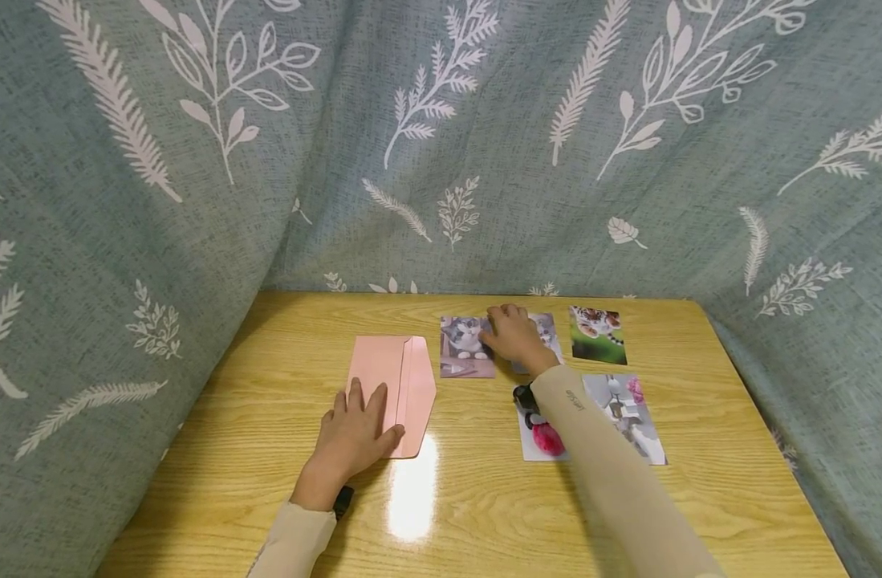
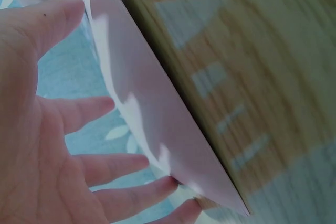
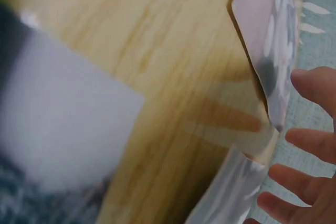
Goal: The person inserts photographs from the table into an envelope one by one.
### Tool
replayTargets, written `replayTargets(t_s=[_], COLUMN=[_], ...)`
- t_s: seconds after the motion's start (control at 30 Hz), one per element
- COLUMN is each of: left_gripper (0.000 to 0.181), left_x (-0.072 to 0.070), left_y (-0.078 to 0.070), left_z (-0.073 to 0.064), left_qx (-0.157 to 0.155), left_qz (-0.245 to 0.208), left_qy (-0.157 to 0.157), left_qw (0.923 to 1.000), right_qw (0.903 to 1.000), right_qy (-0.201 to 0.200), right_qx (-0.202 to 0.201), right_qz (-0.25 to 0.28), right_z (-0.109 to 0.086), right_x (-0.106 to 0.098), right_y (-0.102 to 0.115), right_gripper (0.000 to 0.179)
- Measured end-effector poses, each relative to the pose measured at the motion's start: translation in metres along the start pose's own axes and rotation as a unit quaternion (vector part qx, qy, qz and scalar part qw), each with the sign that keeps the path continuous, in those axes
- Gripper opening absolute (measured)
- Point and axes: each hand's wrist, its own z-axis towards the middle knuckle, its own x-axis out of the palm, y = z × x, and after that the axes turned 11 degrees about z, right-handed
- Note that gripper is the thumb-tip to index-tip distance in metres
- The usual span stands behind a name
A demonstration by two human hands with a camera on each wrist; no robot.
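Note:
A pink envelope (image 1: 374, 357) lies on the wooden table with its pointed flap side to the right. My left hand (image 1: 348, 437) rests over the envelope's lower left part with fingers spread; the left wrist view shows the straight fingers (image 2: 113, 169) beside the envelope (image 2: 142, 93). At the back, my right hand (image 1: 516, 337) reaches over a grey-and-white cat photo (image 1: 458, 341) and a second photo (image 1: 549, 327), which it partly hides. Its fingers (image 3: 312, 142) look loosely spread in the right wrist view; nothing is visibly held.
A tiger photo (image 1: 601, 341) lies to the right of the right hand. Nearer me, a grey photo with pink flowers (image 1: 632, 421) and a photo with a pink pompom (image 1: 538, 445) are partly covered by the right sleeve. Patterned curtains (image 1: 484, 241) enclose the table's back and sides.

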Motion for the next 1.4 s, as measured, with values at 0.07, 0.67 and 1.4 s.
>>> replayTargets(t_s=[0.07, 0.67, 1.4], left_gripper=[0.079, 0.077, 0.078], left_x=[0.0, 0.001, 0.0], left_y=[0.0, 0.0, 0.001], left_z=[0.0, 0.0, -0.001], left_qx=[0.001, -0.002, -0.001], left_qz=[0.001, 0.005, 0.009], left_qy=[-0.002, 0.0, 0.005], left_qw=[1.0, 1.0, 0.9999], right_qw=[1.0, 0.9996, 0.9627], right_qy=[0.001, -0.016, -0.122], right_qx=[0.008, 0.008, -0.008], right_qz=[-0.003, -0.021, 0.241], right_z=[0.001, 0.004, -0.009], right_x=[0.001, 0.008, 0.007], right_y=[0.0, -0.002, 0.0], right_gripper=[0.061, 0.053, 0.018])
